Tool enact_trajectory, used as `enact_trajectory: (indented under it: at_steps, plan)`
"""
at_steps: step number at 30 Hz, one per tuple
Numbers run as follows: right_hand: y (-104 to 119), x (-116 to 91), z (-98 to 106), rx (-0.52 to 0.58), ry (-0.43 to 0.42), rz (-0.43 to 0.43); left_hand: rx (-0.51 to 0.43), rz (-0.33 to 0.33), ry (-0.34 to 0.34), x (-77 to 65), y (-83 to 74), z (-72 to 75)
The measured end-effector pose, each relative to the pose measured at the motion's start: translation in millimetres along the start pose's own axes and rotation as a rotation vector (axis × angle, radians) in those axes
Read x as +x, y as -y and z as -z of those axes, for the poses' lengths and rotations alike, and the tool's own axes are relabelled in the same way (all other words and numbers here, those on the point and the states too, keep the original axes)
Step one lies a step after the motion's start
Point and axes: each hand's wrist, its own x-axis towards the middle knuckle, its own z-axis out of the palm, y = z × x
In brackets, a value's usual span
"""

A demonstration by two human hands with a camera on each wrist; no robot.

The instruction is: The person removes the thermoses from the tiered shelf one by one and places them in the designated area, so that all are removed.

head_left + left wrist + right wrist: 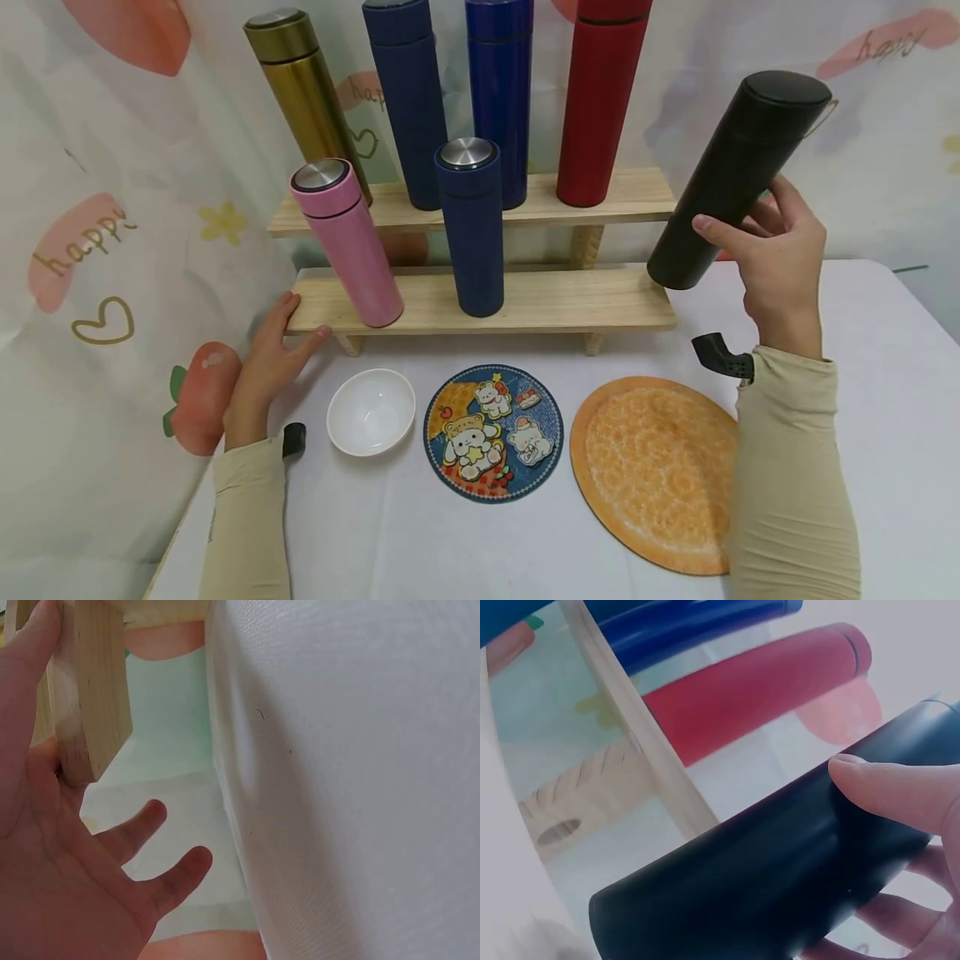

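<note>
My right hand (pixel 787 258) grips a black thermos bottle (pixel 731 183), thumb across its near side. The bottle tilts, its top leaning right, and its base overlaps the right end of the lower shelf in the head view. My left hand (pixel 266 367) holds the left corner of the two-tier wooden shelf (pixel 570 300) at the lower board, two fingers spread free in the left wrist view. On the lower board stand a pink thermos (pixel 352 250) and a dark blue thermos (pixel 472 233). The upper board bears a gold thermos (pixel 303 92), two blue ones and a red thermos (pixel 603 108).
In front of the shelf, a white bowl (pixel 371 412), a round cartoon mat (pixel 493 433) and a round orange mat (pixel 652 467) lie on the white tablecloth (pixel 420 550). My right sleeve (pixel 795 483) covers part of the orange mat. A patterned curtain (pixel 135 167) hangs behind and at left.
</note>
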Motion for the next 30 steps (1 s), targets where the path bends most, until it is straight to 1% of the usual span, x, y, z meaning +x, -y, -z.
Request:
enact_trajectory:
  at_steps: [7,12,23,30]
  plan:
    - [-6,6,8,0.015,-0.027,-0.008,0.005,-0.012,-0.009,0.3,1.1,0.9]
    - [-14,11,14,0.000,-0.035,-0.016,0.002,-0.012,-0.012,0.6,1.8,0.0]
    - [-41,23,30,-0.061,-0.065,-0.079,-0.002,-0.015,-0.013,0.0,3.0,-1.6]
    - [-58,33,36,-0.104,-0.102,-0.123,-0.009,-0.010,-0.009,-0.5,2.7,-0.3]
